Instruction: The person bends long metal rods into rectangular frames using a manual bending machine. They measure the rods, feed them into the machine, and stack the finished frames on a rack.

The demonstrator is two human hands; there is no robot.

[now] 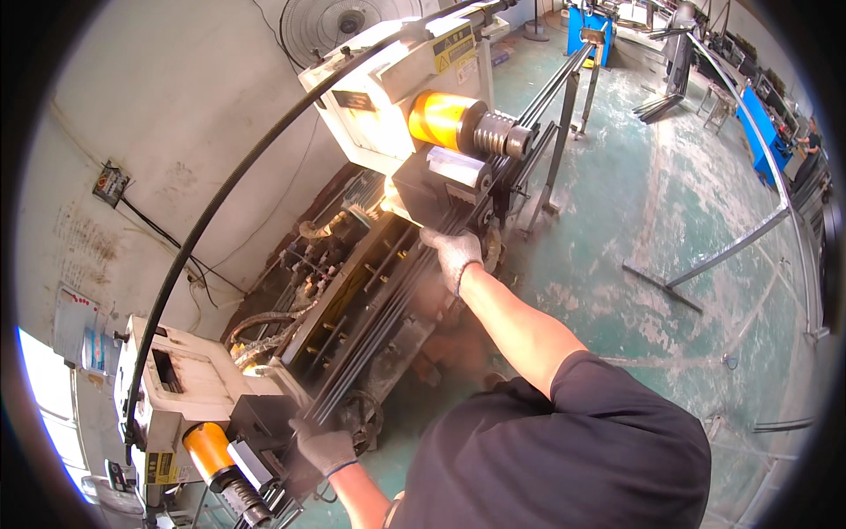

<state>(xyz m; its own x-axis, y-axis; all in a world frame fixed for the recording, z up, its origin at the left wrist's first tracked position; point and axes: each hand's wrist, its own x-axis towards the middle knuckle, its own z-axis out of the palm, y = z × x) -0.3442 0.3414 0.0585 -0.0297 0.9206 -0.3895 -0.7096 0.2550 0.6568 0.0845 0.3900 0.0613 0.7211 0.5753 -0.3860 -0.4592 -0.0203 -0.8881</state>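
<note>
My right hand (454, 258), in a pale knit glove, is closed at the far end of a row of long thin metal rods (368, 337), just below the machine's far head. My left hand (324, 448), gloved too, curls at the near end of the same rods, beside the near head. Both hands appear to grip a rod; the fingertips are partly hidden. The rods lie side by side along the front of a double-headed machine. Each cream head, the far one (370, 123) and the near one (189, 370), carries an orange cylinder, the far one (445, 122) and near one (209, 451).
A black hose (220, 189) arches over the machine. Behind the rods is an oily bed with fittings (308, 273). A fan (348, 22) is by the wall. Metal stands (564, 132) and a bent frame (731, 256) occupy the green floor to the right. Other people are farther off.
</note>
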